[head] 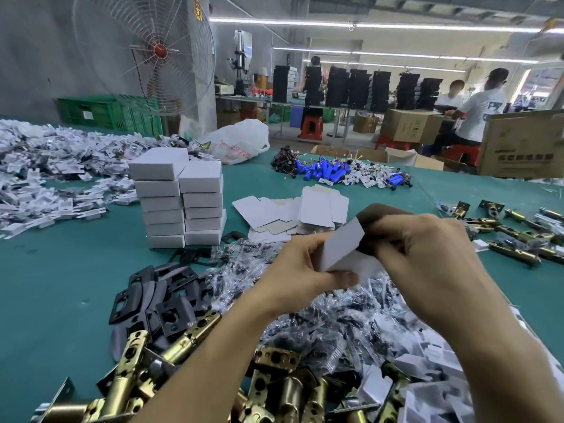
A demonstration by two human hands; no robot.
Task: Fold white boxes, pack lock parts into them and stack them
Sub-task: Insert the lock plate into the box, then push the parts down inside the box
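Both hands hold one white cardboard box [343,248] above the green table. My left hand [300,271] grips its lower left edge with thumb and curled fingers. My right hand [427,239] curls over its upper right end, where the dark inside shows. Behind it lie flat white box blanks [293,210]. Two stacks of folded white boxes [180,199] stand to the left. Brass latch bolts [146,364] lie at the near edge, black strike plates [152,297] beside them, and bagged screws [332,325] under my hands.
More brass latches [512,230] lie at the right. Blue batteries with wires [329,170] sit further back, a heap of white parts [55,169] at far left, a white plastic bag [238,141] behind. A cardboard carton [522,145] stands at the right; people work beyond.
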